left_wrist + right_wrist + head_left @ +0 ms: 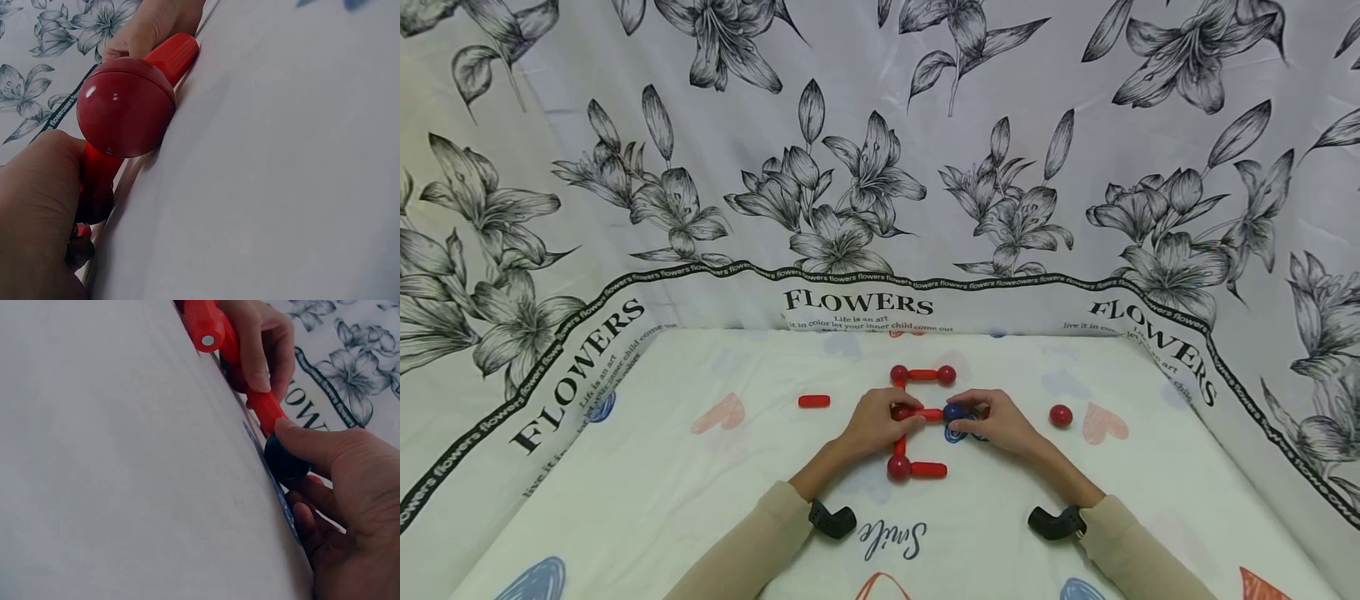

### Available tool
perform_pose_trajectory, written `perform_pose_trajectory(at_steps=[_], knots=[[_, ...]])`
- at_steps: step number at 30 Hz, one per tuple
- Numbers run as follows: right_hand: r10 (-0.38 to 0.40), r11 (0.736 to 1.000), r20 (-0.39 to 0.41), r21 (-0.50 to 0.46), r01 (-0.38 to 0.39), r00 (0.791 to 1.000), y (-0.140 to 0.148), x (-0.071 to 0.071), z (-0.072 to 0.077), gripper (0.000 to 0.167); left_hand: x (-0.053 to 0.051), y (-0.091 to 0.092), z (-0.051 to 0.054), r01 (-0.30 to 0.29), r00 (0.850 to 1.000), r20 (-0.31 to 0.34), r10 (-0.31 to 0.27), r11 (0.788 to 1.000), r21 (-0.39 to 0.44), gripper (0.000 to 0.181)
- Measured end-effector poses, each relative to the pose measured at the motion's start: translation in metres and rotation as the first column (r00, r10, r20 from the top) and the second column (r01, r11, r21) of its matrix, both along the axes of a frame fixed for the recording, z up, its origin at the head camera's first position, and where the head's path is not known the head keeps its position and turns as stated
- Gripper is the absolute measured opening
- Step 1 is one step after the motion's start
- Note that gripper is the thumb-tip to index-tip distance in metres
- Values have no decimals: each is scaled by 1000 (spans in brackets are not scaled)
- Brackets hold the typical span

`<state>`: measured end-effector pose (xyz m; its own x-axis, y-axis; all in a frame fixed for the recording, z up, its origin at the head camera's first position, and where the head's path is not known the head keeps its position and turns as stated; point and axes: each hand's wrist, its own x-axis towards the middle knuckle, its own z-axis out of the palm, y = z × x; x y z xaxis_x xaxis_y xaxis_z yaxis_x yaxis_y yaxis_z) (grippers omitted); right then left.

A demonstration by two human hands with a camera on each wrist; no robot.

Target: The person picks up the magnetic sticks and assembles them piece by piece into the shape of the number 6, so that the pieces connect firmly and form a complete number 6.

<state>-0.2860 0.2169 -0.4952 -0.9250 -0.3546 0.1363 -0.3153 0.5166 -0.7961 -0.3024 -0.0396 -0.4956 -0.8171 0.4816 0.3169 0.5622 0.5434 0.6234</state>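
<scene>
Red rods and balls are joined into an E-like shape on the white printed cloth. My left hand (878, 423) grips its middle around a red ball (901, 412), partly hidden by the fingers. From there a red rod (932, 414) runs right to a blue ball (953, 412), which my right hand (997, 422) pinches between thumb and fingers. The far arm is a rod (923, 375) with a red ball at each end. At the near corner sits another red ball (127, 107) with a rod (929, 470) pointing right; a silvery dot marks that rod's bare end in the right wrist view.
A loose red rod (814, 402) lies left of the shape. To the right of my right hand is a single red ball (1061, 416). A flower-printed curtain (880, 250) hangs behind the cloth-covered table (647, 467).
</scene>
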Motion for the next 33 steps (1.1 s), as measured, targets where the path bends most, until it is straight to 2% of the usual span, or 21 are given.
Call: perform_pose_trajectory(at_steps=[11,18,28,33], knots=[[-8,1000,-5,-8,7,1000,1,1,-4,40,1,-1,-2,-1,1000,28,1,1000,-10,21],[-6,1000,-39,10,7,999,1,0,-6,37,1,-3,2,1,1000,26,-1,1000,-5,22],[4,1000,-43,29,-3,999,-8,11,14,38,2,-8,6,7,998,66,-8,1000,16,24],[-21,999,-26,30,22,999,-5,6,3,38,3,-7,5,13,997,79,-16,999,43,22]])
